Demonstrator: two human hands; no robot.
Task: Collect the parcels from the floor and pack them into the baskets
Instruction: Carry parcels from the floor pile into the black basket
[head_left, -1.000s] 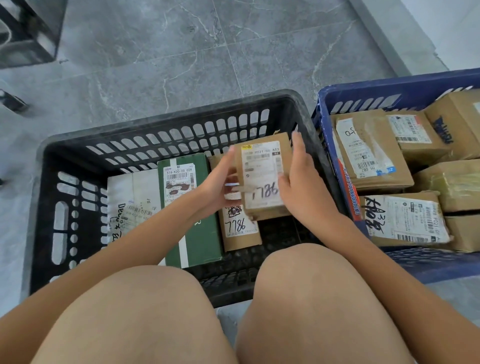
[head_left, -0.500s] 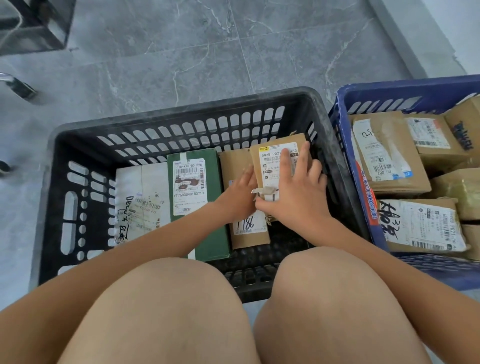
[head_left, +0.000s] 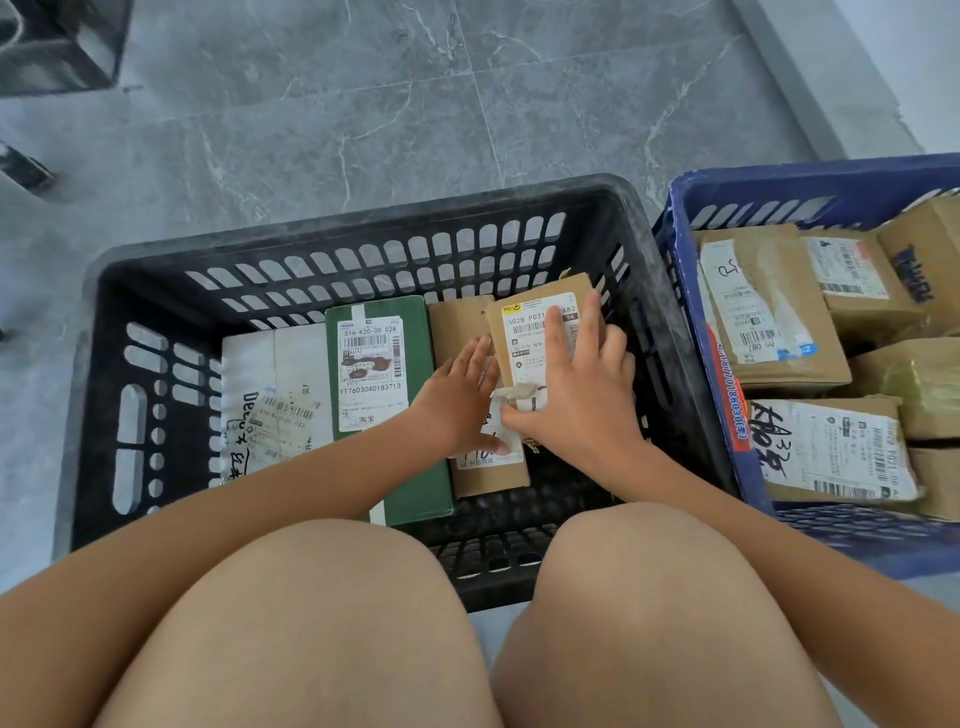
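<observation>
Brown parcel (head_left: 540, 332) lies flat — long axis toward far wall.

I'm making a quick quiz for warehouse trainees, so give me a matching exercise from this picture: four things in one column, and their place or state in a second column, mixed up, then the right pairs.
Column one:
1. green parcel
2. white parcel
3. small brown parcel
4. blue basket

Column two:
A. beside the black basket, packed with brown parcels
B. under the right hand, on top of another brown parcel
C. at the left end of the row in the black basket
D. between the white parcel and a brown parcel

Pairs: 1-D, 2-C, 3-B, 4-A
</observation>
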